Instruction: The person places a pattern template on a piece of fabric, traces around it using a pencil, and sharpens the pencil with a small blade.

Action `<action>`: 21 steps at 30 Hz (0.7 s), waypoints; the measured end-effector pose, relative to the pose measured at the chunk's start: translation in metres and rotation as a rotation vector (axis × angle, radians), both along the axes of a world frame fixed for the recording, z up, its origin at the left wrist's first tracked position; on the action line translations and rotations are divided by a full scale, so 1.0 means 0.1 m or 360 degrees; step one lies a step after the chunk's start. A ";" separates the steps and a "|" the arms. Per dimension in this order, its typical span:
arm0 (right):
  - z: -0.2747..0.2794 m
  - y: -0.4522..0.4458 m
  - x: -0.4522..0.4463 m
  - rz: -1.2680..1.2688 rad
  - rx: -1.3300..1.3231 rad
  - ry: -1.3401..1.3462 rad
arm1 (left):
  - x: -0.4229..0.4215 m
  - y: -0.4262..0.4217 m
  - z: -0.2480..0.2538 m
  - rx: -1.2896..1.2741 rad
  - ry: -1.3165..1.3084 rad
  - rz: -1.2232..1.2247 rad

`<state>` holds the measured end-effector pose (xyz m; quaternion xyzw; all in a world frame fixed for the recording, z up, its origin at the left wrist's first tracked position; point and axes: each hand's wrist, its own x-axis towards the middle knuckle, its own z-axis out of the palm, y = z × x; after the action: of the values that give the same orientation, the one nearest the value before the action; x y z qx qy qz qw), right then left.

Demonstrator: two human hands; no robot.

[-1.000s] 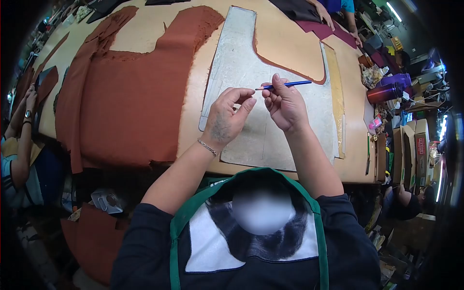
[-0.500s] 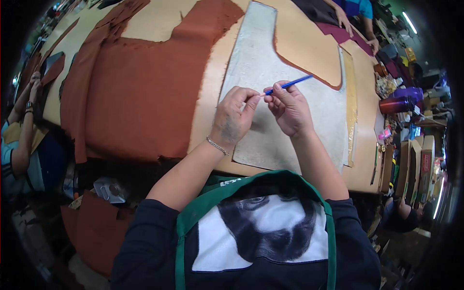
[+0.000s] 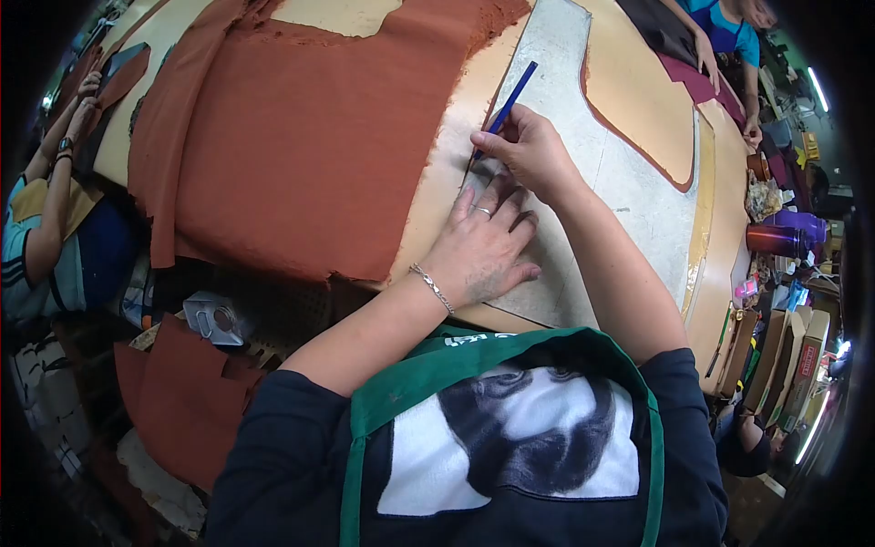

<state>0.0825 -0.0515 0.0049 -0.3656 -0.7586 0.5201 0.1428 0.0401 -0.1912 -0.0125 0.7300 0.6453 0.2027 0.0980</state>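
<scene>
My right hand (image 3: pixel 536 153) grips a blue pencil (image 3: pixel 516 98) between thumb and fingers, its lower end down at the left edge of a pale grey template (image 3: pixel 606 214). Just below, my left hand (image 3: pixel 488 244) lies flat with fingers spread on the template near that same edge. The template has a large curved cutout, with a red-brown edge showing along it. A big sheet of red-brown leather (image 3: pixel 301 146) with a ragged border lies to the left, apart from the template.
The tan table (image 3: pixel 437 164) carries these pieces. At the left a co-worker's hands (image 3: pixel 87 96) hold dark and brown pieces. Another co-worker's hands (image 3: pixel 706 59) rest by maroon material at the upper right. A dark red cylinder (image 3: pixel 775 240) and cardboard boxes (image 3: pixel 802 360) stand at the right.
My hands have parted from the pencil's tip. The left now lies flat on the template; the right has brought the pencil's lower end to the template's left edge. The view has shifted.
</scene>
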 end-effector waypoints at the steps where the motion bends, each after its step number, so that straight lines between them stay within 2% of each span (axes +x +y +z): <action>1: 0.00 -0.01 -0.01 -0.0002 -0.0001 -0.0004 | 0.00 0.00 -0.01 0.0008 -0.0007 -0.0003; 10: -0.02 0.05 -0.07 0.0051 0.0317 -0.0220 | 0.00 0.00 0.03 -0.0026 -0.0062 0.0006; 14: -0.08 0.29 -0.10 0.0042 0.0328 -0.0069 | 0.01 0.00 0.00 -0.0013 -0.0087 0.0021; 18: -0.14 0.54 -0.16 -0.0104 0.0248 0.0288 | 0.00 0.00 -0.02 -0.0011 -0.0102 0.0018; 21: -0.12 0.74 -0.16 -0.0160 0.0258 0.0099 | -0.01 0.00 -0.01 -0.0014 -0.0104 0.0022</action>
<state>0.0662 0.0222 -0.0076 -0.3741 -0.7740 0.4604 0.2212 0.0393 -0.1914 -0.0139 0.7181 0.6476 0.2244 0.1209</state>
